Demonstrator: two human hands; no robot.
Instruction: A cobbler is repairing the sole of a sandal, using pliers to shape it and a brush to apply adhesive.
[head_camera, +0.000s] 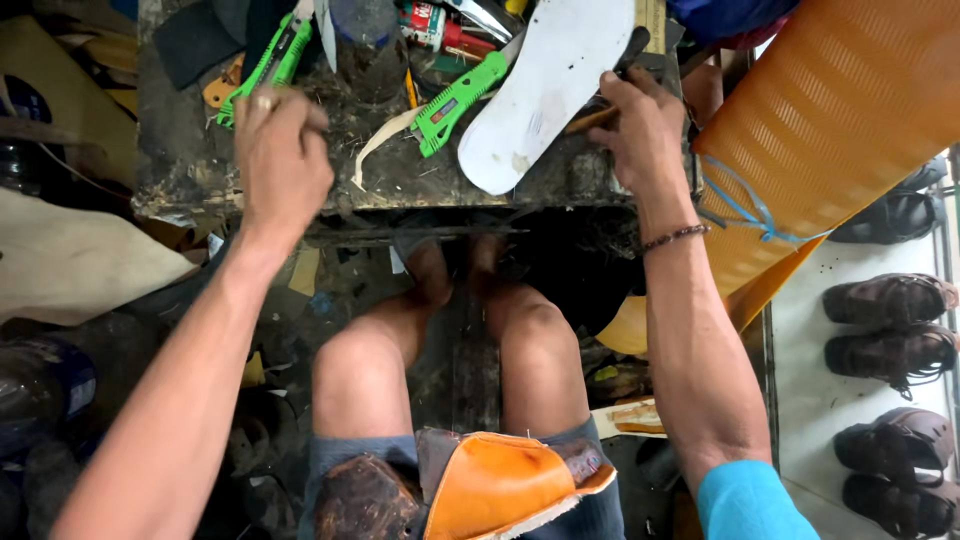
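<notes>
Orange shoe piece (505, 485) sits loose on the lap and could slide off. Right hand (640, 125) clamps its grip on a dark tool (612, 85) beside the white insole (548, 85) at the surface (180, 180) edge; left hand (283, 155) is fisted, contents unclear, near green cutters (268, 62) that could nick it.

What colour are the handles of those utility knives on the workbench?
Bright green, on both utility knives, clearest in the head view.

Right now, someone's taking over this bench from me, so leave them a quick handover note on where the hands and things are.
Left hand: closed in a fist on the workbench, beside a green utility knife; what it grips is hidden.
Right hand: at the bench's right edge, gripping a dark-handled tool beside the white insole.
A second green knife lies mid-bench.
An orange shoe piece rests on the lap, untouched.
</notes>
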